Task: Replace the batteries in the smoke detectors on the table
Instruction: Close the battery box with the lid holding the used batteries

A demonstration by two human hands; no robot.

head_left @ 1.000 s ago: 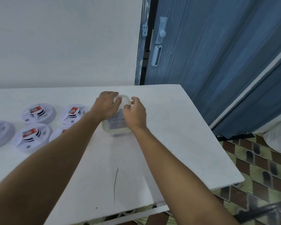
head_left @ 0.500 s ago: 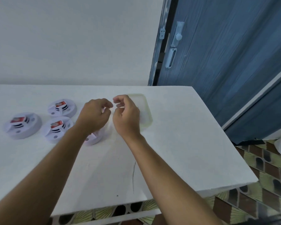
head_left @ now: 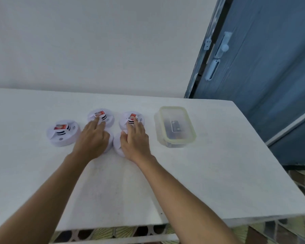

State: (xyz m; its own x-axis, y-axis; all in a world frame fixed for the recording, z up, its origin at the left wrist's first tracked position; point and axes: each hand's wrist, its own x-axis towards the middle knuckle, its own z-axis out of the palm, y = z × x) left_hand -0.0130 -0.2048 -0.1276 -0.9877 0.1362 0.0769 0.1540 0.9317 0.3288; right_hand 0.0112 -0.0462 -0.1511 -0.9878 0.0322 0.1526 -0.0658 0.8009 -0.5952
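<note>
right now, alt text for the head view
The left hand touches one smoke detector and the right hand touches a second detector on a white table. A third detector lies to their left, a plastic box to their right.

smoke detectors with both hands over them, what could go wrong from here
1. The left hand and right hand reach over the near detectors to touch the rear detectors; the palms may shove the near ones.
2. Pulling a red-labelled battery one-handed, the grip could slip and skid its detector.
</note>
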